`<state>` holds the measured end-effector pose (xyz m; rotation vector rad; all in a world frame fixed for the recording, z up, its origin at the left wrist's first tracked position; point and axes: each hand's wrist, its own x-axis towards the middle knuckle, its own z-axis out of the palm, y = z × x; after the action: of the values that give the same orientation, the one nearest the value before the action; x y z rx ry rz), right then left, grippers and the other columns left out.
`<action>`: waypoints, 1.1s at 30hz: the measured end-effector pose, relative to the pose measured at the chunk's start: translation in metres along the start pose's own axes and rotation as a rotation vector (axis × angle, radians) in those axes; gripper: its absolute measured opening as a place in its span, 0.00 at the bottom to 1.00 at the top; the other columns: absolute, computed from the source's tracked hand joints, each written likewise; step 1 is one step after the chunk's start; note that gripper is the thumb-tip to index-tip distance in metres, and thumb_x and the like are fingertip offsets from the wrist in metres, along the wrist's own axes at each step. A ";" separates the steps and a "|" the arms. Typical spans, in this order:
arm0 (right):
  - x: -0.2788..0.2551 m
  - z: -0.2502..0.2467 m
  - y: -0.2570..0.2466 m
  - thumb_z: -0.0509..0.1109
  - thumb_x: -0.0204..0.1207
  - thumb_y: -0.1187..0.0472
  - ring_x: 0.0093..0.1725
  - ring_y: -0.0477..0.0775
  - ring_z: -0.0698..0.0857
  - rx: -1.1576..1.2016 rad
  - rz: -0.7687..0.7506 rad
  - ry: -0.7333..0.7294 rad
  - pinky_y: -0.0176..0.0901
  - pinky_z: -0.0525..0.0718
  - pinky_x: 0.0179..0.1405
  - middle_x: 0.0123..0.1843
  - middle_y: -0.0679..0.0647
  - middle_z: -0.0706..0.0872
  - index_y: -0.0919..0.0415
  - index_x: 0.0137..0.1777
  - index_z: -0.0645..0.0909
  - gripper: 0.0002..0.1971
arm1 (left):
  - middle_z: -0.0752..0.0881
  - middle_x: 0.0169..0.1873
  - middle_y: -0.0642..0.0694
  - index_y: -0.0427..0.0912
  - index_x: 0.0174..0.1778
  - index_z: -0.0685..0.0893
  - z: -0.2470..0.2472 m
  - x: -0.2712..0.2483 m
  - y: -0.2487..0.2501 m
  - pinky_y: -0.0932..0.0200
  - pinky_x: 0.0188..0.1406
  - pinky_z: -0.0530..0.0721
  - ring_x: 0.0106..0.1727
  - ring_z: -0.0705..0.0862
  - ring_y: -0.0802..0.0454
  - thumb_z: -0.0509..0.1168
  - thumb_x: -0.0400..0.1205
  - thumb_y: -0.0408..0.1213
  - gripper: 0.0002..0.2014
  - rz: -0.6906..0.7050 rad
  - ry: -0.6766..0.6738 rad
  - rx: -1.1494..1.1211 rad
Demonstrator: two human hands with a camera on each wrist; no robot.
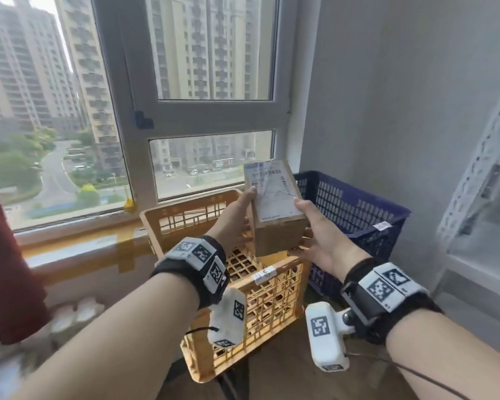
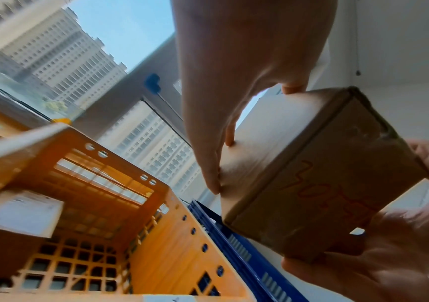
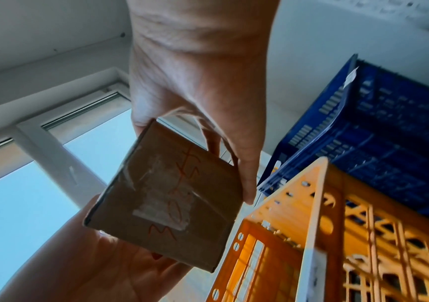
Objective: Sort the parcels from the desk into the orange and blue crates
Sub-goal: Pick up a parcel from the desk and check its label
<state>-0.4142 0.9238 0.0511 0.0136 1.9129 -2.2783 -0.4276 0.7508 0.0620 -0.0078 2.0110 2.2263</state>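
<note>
The left hand (image 1: 231, 219) grips the left side of a small cardboard parcel (image 1: 274, 209), thumb on the edge of the shipping label (image 1: 272, 192) and fingers (image 2: 215, 179) laid along the side wall. The right hand (image 1: 319, 235) grips the opposite side, thumb on the label's right edge and fingers curled under the bottom face, where red handwriting (image 2: 334, 194) shows. So the box is held between two palms in the air, label up, tilted toward the person.

Below and to the left of the grip stands the orange crate (image 1: 168, 226), with one labelled parcel (image 2: 22, 214) already lying inside. Below and to the right of the grip, just beside the orange one, stands the blue crate (image 1: 358, 209). The held box hangs roughly over the orange crate's right rim, near the seam between the two.

The main risk, as I judge it, is a wrong sort: from this position a release could land in either crate, so the label has to be read before either hand lets go. A second risk is the rim. If the box drops from here without being shifted clear to one side, a corner may catch the edge and tip the wrong way or fall between the crates. The hold is mostly side pressure, so if one hand lets go early, the smooth cardboard may slip through the other. Dropped into the orange crate, it could land askew on the parcel already there.
</note>
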 end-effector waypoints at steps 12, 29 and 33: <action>0.070 -0.128 -0.035 0.65 0.80 0.39 0.57 0.59 0.88 -0.006 -0.064 0.125 0.56 0.88 0.57 0.55 0.60 0.92 0.50 0.61 0.84 0.20 | 0.87 0.47 0.45 0.51 0.48 0.79 0.116 0.113 0.007 0.43 0.66 0.79 0.52 0.85 0.46 0.56 0.85 0.60 0.16 0.026 -0.124 0.066; 0.227 -0.258 -0.073 0.67 0.78 0.38 0.59 0.60 0.84 -0.015 -0.017 0.170 0.66 0.82 0.68 0.56 0.60 0.88 0.51 0.60 0.84 0.20 | 0.88 0.49 0.45 0.52 0.48 0.80 0.218 0.288 0.013 0.44 0.65 0.79 0.54 0.86 0.47 0.56 0.85 0.59 0.15 -0.013 -0.116 0.014; 0.266 -0.268 -0.083 0.67 0.78 0.39 0.57 0.59 0.85 -0.021 -0.012 0.135 0.64 0.83 0.66 0.53 0.59 0.89 0.52 0.59 0.85 0.20 | 0.87 0.44 0.49 0.51 0.47 0.79 0.225 0.320 0.020 0.44 0.66 0.78 0.50 0.85 0.50 0.55 0.85 0.58 0.16 -0.012 -0.048 -0.001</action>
<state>-0.7146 1.1679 0.0535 0.1578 2.0063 -2.3190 -0.7262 1.0039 0.0737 0.0333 1.9799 2.1986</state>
